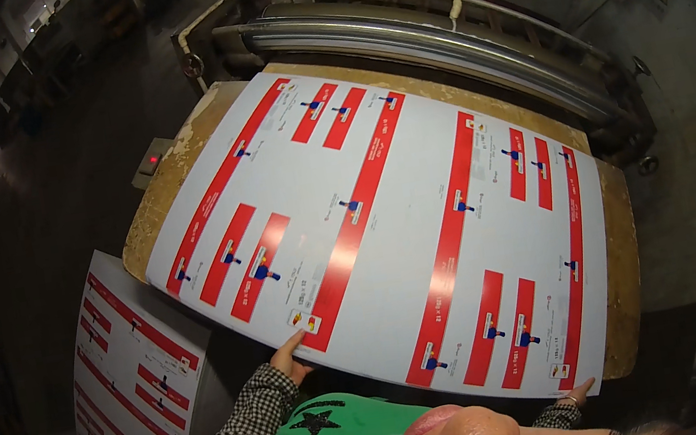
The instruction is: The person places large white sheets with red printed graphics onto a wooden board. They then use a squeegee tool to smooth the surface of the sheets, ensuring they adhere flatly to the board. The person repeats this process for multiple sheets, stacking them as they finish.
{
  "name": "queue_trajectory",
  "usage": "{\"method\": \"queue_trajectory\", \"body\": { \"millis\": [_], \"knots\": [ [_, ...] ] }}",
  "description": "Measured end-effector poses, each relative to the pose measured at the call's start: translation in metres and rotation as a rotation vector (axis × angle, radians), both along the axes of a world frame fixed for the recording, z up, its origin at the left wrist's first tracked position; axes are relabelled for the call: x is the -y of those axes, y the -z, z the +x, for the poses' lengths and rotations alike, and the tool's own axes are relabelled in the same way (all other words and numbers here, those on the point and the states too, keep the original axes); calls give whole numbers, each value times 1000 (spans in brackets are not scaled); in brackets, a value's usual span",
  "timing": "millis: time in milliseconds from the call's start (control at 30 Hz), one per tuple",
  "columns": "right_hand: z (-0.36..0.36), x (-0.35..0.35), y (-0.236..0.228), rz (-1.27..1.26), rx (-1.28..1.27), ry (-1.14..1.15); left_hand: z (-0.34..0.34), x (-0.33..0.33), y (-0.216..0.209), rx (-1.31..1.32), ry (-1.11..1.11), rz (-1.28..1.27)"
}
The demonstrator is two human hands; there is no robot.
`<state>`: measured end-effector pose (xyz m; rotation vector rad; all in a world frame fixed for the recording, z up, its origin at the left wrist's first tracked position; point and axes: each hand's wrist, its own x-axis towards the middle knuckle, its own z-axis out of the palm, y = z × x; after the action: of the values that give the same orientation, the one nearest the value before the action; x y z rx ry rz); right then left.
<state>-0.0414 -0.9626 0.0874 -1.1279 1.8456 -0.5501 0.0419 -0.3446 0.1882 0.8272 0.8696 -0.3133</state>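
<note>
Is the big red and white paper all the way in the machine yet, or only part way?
Not yet. Done: the printed sheet lies flat on the worn wooden table. In hand: the left hand and right hand hold its near edge. Left: its far edge sits at the metal roller, not under it, and a stack of similar sheets waits at left.

I count one large printed sheet (386, 230) with red bars on the desk (620, 265), and one stack of like sheets (132, 379) lower left. Two hands: left hand (288, 354), right hand (579, 392). One steel roller (429, 41) behind. One small box with a red light (152, 163).
</note>
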Motion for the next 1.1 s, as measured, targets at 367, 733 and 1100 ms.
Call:
{"method": "queue_trajectory", "body": {
  "millis": [367,733,1100],
  "knots": [
    [-26,39,42,106,322,-68,6,-6,9,21,105,-41],
    [9,-2,-21,-9,-177,43,-4,-3,-2,0,40,-123],
    [23,-15,-39,184,-109,97,-6,-7,-3,117,-57,-58]
  ]
}}
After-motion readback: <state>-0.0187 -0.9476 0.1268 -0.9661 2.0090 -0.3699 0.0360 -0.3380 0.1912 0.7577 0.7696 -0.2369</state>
